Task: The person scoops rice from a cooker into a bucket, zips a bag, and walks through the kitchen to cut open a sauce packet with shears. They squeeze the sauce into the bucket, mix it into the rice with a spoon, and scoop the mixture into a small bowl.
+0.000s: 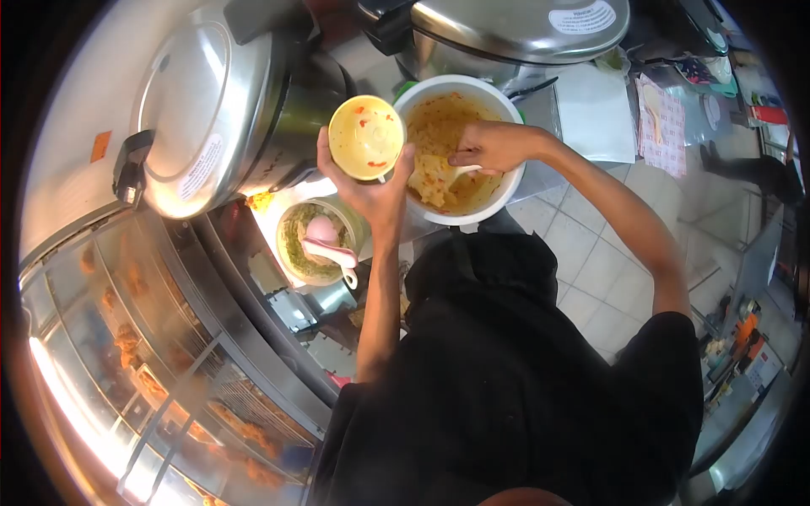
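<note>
My left hand (pixel 374 187) holds a small yellow bowl (pixel 366 139), its inside facing up with a few red bits on it. The bowl is beside the rim of a large white pot (pixel 511 114). Inside the pot lies a yellowish food mix (pixel 434 126) with red pieces. My right hand (pixel 489 148) reaches over the pot, its fingers closed on the handle of a white spoon (pixel 462 171), whose head is down in the mix.
At the lower left of the pot stands a tub (pixel 287 244) of greens with a pink-and-white ladle (pixel 331 253). Two big steel cookers (pixel 207 110) (pixel 515 29) are behind. A glass case (pixel 169 363) of fried food stands left; white sheets (pixel 595 110) lie right.
</note>
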`<action>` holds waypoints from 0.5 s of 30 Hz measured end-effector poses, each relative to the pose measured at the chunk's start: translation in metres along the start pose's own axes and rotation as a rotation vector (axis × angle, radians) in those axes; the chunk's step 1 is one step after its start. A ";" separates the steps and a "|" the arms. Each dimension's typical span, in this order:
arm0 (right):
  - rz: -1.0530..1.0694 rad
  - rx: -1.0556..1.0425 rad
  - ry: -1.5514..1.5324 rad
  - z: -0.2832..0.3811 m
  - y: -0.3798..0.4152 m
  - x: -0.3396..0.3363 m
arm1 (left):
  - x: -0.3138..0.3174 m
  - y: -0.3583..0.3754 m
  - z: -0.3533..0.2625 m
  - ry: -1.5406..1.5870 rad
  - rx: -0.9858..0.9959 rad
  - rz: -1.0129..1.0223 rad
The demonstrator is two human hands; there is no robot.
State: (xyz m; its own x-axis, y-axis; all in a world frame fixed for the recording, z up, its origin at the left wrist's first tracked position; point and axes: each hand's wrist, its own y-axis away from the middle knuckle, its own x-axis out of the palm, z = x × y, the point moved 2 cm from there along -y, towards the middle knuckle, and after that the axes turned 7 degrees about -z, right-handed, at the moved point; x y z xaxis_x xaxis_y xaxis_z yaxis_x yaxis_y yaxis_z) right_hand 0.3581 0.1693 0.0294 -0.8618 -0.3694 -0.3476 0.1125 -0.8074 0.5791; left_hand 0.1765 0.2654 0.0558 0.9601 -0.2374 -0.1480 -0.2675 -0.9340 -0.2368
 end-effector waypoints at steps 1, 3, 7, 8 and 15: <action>-0.009 -0.006 0.006 0.001 0.004 -0.005 | -0.004 -0.002 -0.005 0.053 -0.065 0.001; 0.013 0.063 -0.058 0.004 0.015 -0.010 | -0.018 -0.006 -0.012 0.061 -0.005 -0.023; -0.025 0.021 -0.133 -0.001 0.031 -0.020 | -0.043 -0.015 -0.020 0.242 -0.057 -0.088; -0.032 0.047 -0.173 -0.002 0.036 -0.022 | -0.048 -0.017 -0.014 0.251 -0.083 -0.023; -0.069 0.143 -0.254 -0.015 0.064 -0.035 | -0.052 -0.013 0.001 0.313 -0.194 0.158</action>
State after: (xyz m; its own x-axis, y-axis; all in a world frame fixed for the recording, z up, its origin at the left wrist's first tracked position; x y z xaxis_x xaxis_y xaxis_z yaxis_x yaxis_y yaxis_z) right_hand 0.4029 0.1238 0.0677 -0.9631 -0.1743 -0.2051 -0.0065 -0.7468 0.6650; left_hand 0.1302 0.2903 0.0656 0.8948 -0.4242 0.1390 -0.4223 -0.9054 -0.0441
